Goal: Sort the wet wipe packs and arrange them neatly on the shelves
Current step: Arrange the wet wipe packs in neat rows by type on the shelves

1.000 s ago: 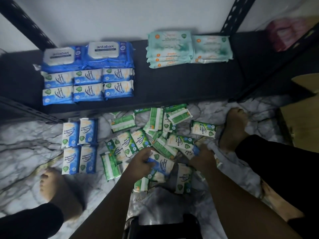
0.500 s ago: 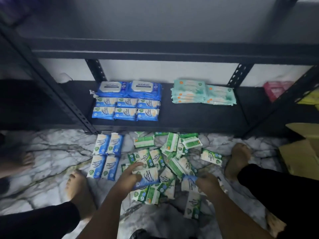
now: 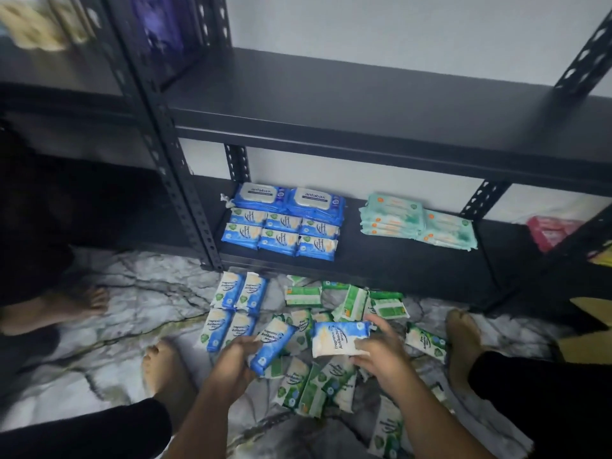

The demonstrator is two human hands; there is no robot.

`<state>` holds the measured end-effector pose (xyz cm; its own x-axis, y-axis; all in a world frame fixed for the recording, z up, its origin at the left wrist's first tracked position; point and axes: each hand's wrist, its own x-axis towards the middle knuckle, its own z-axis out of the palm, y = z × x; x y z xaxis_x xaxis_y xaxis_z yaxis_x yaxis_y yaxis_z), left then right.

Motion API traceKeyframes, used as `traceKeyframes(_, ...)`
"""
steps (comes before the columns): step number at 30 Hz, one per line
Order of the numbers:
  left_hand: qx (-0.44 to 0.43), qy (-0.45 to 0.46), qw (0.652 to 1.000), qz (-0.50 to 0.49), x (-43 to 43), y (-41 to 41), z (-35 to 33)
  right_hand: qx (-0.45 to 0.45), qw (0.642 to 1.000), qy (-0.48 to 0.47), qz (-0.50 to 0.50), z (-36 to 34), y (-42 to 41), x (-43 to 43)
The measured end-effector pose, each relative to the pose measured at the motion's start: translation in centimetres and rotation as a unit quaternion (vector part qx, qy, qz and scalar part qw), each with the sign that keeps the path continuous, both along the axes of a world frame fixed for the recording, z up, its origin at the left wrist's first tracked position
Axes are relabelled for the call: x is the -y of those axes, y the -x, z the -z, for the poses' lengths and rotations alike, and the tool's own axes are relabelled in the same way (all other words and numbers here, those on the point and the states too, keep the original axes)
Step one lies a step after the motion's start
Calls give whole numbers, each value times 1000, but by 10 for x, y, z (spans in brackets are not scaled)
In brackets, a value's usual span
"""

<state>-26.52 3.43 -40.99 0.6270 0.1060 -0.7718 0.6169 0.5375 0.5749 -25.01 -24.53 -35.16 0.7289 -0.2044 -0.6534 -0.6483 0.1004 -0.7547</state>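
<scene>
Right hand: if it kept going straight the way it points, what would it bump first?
Probably the loose green and white wipe packs on the marble floor, just ahead of the right hand and its blue and white pack. Height is unclear; higher, it meets the black bottom shelf.

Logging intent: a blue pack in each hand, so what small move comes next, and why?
Probably the left hand lays its blue pack beside the four blue packs on the floor, the right hand following; they match, unlike the green pile.
</scene>
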Motion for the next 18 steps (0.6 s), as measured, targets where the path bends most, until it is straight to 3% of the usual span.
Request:
traceKeyframes(5, 14, 22, 999, -35, -17, 1, -6, -66, 988, -138, 7, 5, 1, -23)
traceKeyframes(10, 36, -26, 998, -40, -34, 2, -6, -107, 983, -147, -15, 9, 1, -58)
traceKeyframes(18, 62, -217, 964, 140, -70, -10, -18, -78, 976, -157, -126, 19, -15, -99)
